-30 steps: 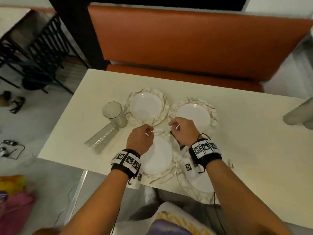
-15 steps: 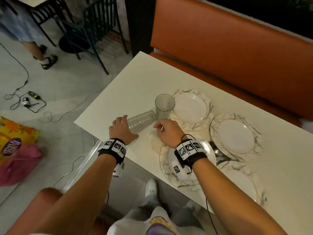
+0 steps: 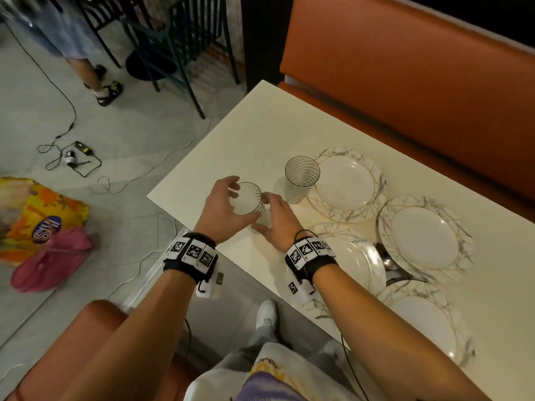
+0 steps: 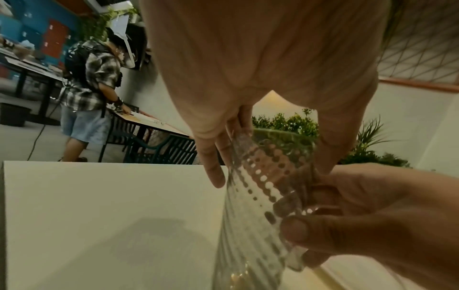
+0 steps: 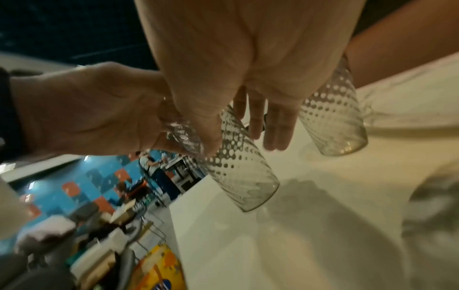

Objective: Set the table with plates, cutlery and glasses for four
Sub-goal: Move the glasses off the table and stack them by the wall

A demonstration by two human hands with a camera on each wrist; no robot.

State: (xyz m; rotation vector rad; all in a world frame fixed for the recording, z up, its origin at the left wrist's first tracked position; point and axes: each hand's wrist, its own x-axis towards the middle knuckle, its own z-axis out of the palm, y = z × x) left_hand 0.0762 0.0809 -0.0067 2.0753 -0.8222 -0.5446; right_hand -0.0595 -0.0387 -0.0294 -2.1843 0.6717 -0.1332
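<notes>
Both hands are now meeting on the stacked glasses (image 3: 249,204), which half a second ago were lying flat on the table (image 3: 249,131) under the left hand (image 3: 220,209) alone. They are now being held tilted just above the table's near corner. The left hand is gripping the upper glass by its rim, fingers and thumb curled round it. The right hand (image 3: 275,219) is curling round the lower part. My reading is that the nested glasses are being pulled apart, so the next move is calling for a steady opposing pull.

One glass (image 3: 301,179) is already standing upright just beside the far-left plate (image 3: 347,186), while four plates are sitting clustered together. The right wrist view is showing the raised base clear of the table; the head view is hiding that. Only the head view is showing the cutlery (image 3: 389,266) lying between the plates.
</notes>
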